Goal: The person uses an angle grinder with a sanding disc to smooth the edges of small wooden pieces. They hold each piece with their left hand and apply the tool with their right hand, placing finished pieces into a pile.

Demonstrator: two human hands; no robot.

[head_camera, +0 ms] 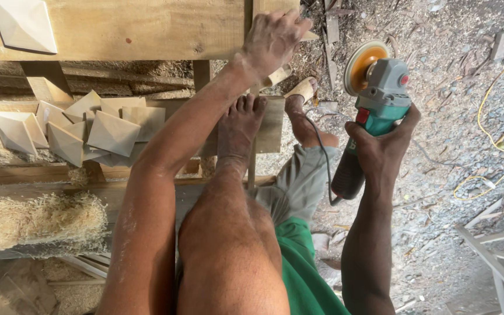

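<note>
1. The work in hand looks like sanding small wood pieces. The right hand (383, 149) is closed around the body of a teal and grey handheld angle grinder with an orange sanding disc (374, 87), holding it up in the air to the right of the bench, disc facing away from the wood.
2. The left hand (272, 38) is pressed down, fingers curled, on a small pale wooden piece (276, 76) at the edge of the rough wooden plank bench top (147, 29); the piece is mostly hidden under the hand, so I cannot tell its full shape.
3. One bare foot (240, 128) rests on a lower wooden board (272, 125), bracing it.
4. As a judgement, this is a pause between passes: bringing the disc to the piece calls for a steady hold and fingers kept off the edge being worked.
5. The grinder's black power cord (319, 151) hangs near the leg and could snag.
6. A heap of pale pyramid-faced wooden tiles (88, 128) lies to the left, one more tile (23, 24) sits on the bench top, and wood shavings (36, 221) pile below.
7. A yellow cable (485, 128) winds across the littered ground, well apart from the hands.
</note>
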